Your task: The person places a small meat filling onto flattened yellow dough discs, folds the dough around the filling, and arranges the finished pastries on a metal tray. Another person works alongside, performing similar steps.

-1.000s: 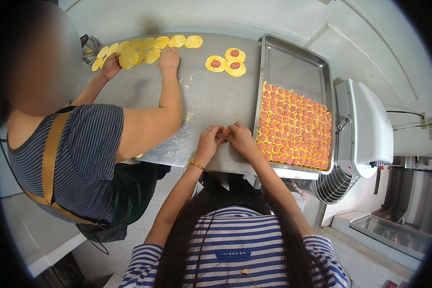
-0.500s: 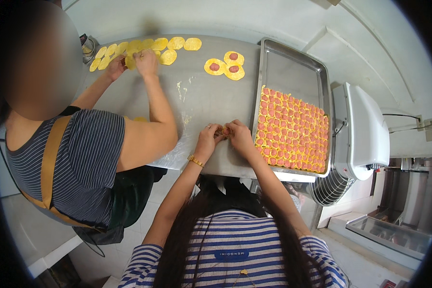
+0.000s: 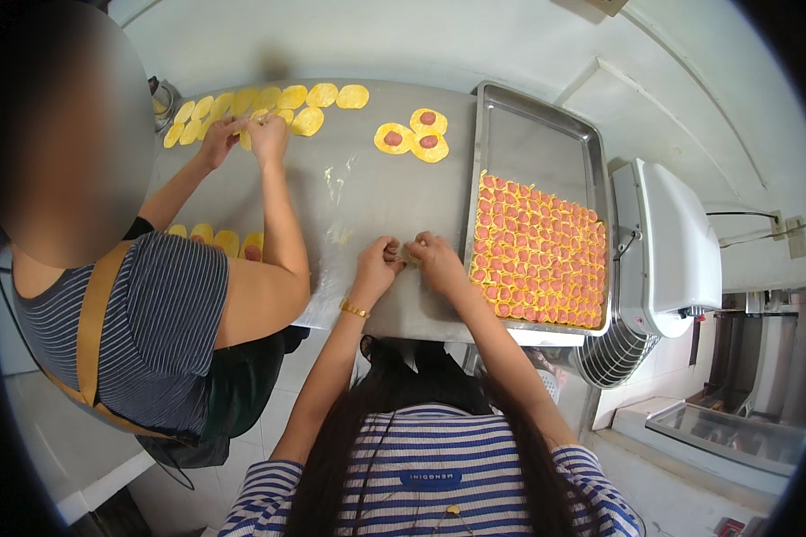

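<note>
My left hand (image 3: 379, 267), with a gold bracelet at its wrist, is closed with curled fingers above the steel table (image 3: 367, 179). My right hand (image 3: 435, 261) is close beside it, fingers bent and pinched toward the left. Something small and pale is at the fingertips between them, too small to make out. Open-topped dumplings (image 3: 537, 246) in yellow wrappers with pink filling stand in tight rows in a metal tray (image 3: 537, 125), right of my hands. Three flat round wrappers (image 3: 431, 155), each with a pink ball of meat, lie farther off.
On the left a co-worker in a striped top (image 3: 175, 304) handles yellow wrappers (image 3: 307, 122) laid out at the table's far edge. Filled wrappers (image 3: 227, 242) lie by that person's arm. A white machine (image 3: 672, 246) stands right of the tray.
The pink-and-yellow dumpling seen between my fingertips earlier is no longer plainly visible. My hands have moved slightly apart. The co-worker's arm has shifted, uncovering filled wrappers beside it.
</note>
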`<action>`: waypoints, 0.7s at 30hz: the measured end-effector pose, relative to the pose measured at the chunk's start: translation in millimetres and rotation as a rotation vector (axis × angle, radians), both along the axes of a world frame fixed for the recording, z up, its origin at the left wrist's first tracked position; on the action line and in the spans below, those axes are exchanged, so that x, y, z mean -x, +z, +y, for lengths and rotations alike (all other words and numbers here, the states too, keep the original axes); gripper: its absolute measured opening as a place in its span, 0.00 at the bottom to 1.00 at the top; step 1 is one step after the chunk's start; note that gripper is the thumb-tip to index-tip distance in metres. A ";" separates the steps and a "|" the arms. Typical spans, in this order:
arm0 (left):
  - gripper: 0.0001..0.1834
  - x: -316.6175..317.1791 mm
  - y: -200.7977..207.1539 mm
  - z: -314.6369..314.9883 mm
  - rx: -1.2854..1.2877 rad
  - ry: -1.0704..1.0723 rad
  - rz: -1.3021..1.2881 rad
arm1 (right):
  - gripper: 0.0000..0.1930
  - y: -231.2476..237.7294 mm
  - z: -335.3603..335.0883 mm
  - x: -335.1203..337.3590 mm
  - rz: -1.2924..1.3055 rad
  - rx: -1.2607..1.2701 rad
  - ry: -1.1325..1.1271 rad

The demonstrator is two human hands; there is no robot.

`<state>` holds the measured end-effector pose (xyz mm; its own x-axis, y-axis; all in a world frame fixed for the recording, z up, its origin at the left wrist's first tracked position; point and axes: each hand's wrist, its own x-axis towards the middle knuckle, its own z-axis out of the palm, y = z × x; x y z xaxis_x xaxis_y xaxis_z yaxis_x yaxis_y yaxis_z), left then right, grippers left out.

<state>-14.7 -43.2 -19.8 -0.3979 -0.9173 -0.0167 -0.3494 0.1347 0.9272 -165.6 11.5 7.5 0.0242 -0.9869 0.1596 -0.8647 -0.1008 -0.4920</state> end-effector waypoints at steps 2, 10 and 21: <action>0.15 -3.0 -2.7 -10.5 0.035 0.032 0.010 | 0.13 1.7 -0.5 3.0 -0.078 -0.025 0.001; 0.10 42.6 -28.6 -119.7 0.375 0.320 -0.182 | 0.23 62.7 31.0 118.6 -0.806 -0.074 -0.259; 0.23 98.8 -11.4 -195.1 0.171 0.537 -0.546 | 0.21 93.7 70.6 414.1 -0.216 -0.041 -0.468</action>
<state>-113.4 -238.3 -31.2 0.1244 -0.9893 0.0764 -0.8078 -0.0563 0.5868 -579.7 82.1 101.3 -0.4508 -0.8896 0.0733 -0.6906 0.2956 -0.6601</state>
